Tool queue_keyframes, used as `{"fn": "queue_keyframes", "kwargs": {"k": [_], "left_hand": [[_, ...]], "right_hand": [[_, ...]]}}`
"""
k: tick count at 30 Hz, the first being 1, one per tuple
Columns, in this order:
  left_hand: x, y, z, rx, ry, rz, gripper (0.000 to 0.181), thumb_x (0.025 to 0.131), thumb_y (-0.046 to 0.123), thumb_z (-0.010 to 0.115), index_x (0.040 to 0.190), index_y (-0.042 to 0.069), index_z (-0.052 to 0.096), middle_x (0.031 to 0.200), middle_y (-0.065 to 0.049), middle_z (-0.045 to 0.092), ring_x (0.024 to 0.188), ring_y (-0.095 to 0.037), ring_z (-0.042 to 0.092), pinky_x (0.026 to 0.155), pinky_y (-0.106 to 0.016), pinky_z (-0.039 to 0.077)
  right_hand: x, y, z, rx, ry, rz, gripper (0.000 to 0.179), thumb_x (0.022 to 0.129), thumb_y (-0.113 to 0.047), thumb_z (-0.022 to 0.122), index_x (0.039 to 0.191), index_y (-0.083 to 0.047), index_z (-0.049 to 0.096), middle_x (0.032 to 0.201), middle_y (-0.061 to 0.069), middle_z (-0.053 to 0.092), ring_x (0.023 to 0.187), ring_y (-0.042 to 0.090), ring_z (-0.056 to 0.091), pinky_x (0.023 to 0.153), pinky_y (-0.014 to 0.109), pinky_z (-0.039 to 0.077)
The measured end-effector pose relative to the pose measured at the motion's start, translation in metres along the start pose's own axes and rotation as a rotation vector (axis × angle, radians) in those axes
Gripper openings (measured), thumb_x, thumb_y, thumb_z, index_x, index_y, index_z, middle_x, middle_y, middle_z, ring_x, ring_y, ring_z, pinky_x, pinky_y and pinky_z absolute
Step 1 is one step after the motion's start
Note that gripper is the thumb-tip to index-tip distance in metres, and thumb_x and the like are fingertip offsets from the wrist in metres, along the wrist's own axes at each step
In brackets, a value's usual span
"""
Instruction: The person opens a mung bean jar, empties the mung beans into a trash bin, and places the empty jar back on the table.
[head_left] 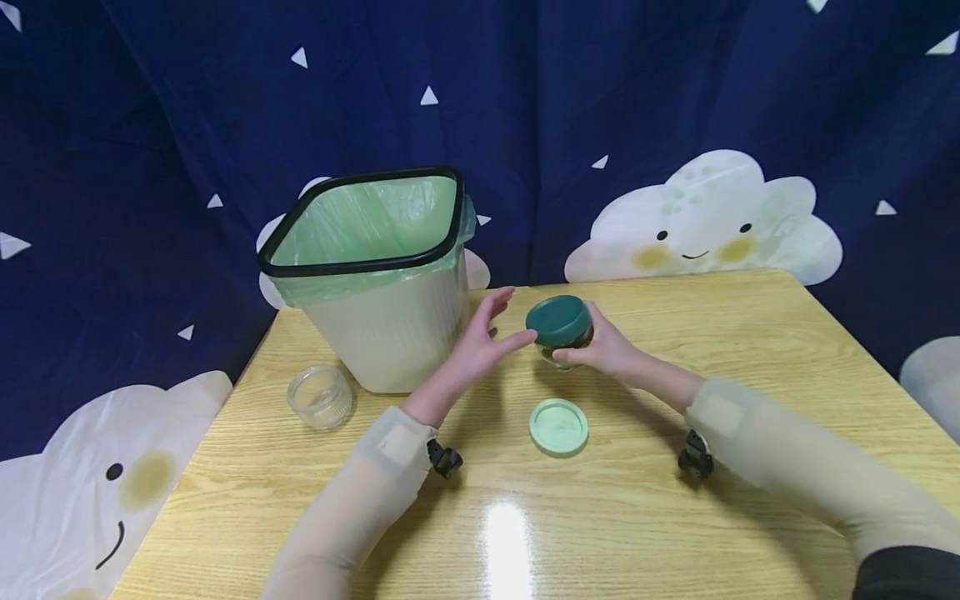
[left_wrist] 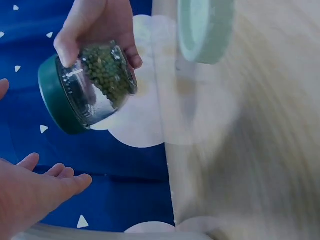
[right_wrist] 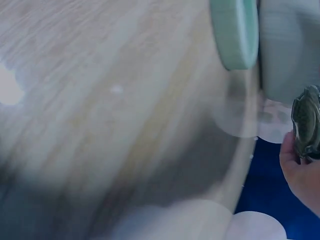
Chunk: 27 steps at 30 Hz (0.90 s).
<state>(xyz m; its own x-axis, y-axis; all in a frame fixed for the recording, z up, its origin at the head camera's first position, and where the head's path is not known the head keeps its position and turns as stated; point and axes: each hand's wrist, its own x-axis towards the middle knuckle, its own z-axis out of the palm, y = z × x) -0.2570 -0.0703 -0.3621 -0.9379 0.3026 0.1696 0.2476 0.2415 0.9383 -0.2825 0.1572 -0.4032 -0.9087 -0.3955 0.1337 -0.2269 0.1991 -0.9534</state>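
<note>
My right hand (head_left: 609, 348) grips a glass jar (left_wrist: 107, 75) with a dark green lid (head_left: 558, 320), held above the table. Small round green beans fill part of the jar, which is tilted. In the right wrist view only the jar's base end (right_wrist: 306, 122) shows at the edge. Left of the jar, my left hand (head_left: 480, 340) has its fingers spread; its thumb tip is close to the lid. The left wrist view shows a gap between that hand (left_wrist: 42, 192) and the jar. A pale green lid (head_left: 558, 427) lies on the table below the jar.
A white bin (head_left: 397, 333) with a black rim and a green liner stands behind my left hand. An uncovered clear glass jar (head_left: 321, 397) sits on the wooden table (head_left: 637, 533), left of the bin's base. A dark blue curtain (head_left: 525, 125) hangs behind.
</note>
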Motion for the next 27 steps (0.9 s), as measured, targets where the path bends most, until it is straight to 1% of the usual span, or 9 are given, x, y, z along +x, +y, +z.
{"fn": "queue_keyframes", "kwargs": {"k": [3,5,10,17,20,22,24,27], "left_hand": [[0.004,0.006,0.002,-0.001,-0.013,0.021,0.072,0.09,0.019,0.071,0.149,0.009,0.031,0.153,-0.007,0.033,0.14,-0.024,0.028,0.112,-0.05,0.025],[0.007,0.009,0.004,0.014,-0.024,0.032,0.072,0.089,0.019,0.071,0.149,0.01,0.031,0.152,-0.007,0.034,0.14,-0.023,0.028,0.111,-0.05,0.027],[0.012,0.018,0.007,0.034,-0.068,0.05,0.074,0.089,0.02,0.072,0.15,0.012,0.031,0.153,-0.008,0.034,0.14,-0.021,0.03,0.111,-0.049,0.028],[0.019,0.027,0.008,0.002,-0.137,0.063,0.073,0.089,0.019,0.071,0.15,0.015,0.03,0.154,-0.007,0.033,0.14,-0.021,0.03,0.11,-0.051,0.028],[0.023,0.031,0.008,-0.025,-0.165,0.077,0.072,0.09,0.017,0.069,0.151,0.014,0.03,0.154,-0.007,0.032,0.14,-0.02,0.03,0.111,-0.05,0.028],[0.025,0.034,0.008,-0.047,-0.188,0.089,0.072,0.09,0.015,0.068,0.151,0.013,0.029,0.154,-0.008,0.032,0.14,-0.019,0.029,0.111,-0.049,0.027],[0.027,0.037,0.008,-0.065,-0.216,0.102,0.073,0.09,0.014,0.068,0.151,0.013,0.028,0.154,-0.008,0.032,0.14,-0.019,0.029,0.112,-0.048,0.027],[0.029,0.042,0.007,-0.073,-0.259,0.126,0.074,0.09,0.013,0.067,0.152,0.013,0.027,0.155,-0.007,0.031,0.139,-0.018,0.03,0.112,-0.047,0.027]], "right_hand": [[-0.003,-0.009,-0.007,-0.034,-0.006,-0.009,0.079,0.081,0.0,0.074,0.143,0.004,0.025,0.134,0.025,0.045,0.12,0.034,0.045,0.101,0.044,0.037],[-0.005,-0.015,-0.011,-0.062,-0.01,-0.017,0.08,0.081,-0.001,0.074,0.144,0.004,0.024,0.135,0.025,0.045,0.121,0.034,0.046,0.1,0.042,0.038],[-0.01,-0.028,-0.022,-0.121,-0.021,-0.05,0.08,0.081,-0.001,0.073,0.145,0.003,0.025,0.135,0.025,0.045,0.12,0.033,0.046,0.096,0.04,0.041],[-0.015,-0.044,-0.035,-0.234,-0.034,-0.124,0.079,0.078,-0.002,0.076,0.144,0.001,0.032,0.129,0.022,0.051,0.117,0.032,0.048,0.102,0.05,0.034],[-0.017,-0.051,-0.04,-0.277,-0.036,-0.148,0.078,0.077,-0.003,0.078,0.143,0.001,0.035,0.127,0.022,0.053,0.116,0.032,0.049,0.103,0.052,0.033],[-0.017,-0.056,-0.043,-0.298,-0.039,-0.159,0.078,0.077,-0.004,0.079,0.142,0.001,0.036,0.126,0.021,0.054,0.116,0.031,0.05,0.103,0.05,0.033],[-0.017,-0.061,-0.045,-0.31,-0.048,-0.161,0.078,0.077,-0.006,0.079,0.142,0.001,0.037,0.125,0.02,0.056,0.114,0.028,0.052,0.101,0.046,0.037],[-0.017,-0.067,-0.049,-0.314,-0.07,-0.158,0.076,0.077,-0.006,0.079,0.141,0.0,0.038,0.122,0.018,0.058,0.11,0.023,0.054,0.095,0.035,0.044]]}}
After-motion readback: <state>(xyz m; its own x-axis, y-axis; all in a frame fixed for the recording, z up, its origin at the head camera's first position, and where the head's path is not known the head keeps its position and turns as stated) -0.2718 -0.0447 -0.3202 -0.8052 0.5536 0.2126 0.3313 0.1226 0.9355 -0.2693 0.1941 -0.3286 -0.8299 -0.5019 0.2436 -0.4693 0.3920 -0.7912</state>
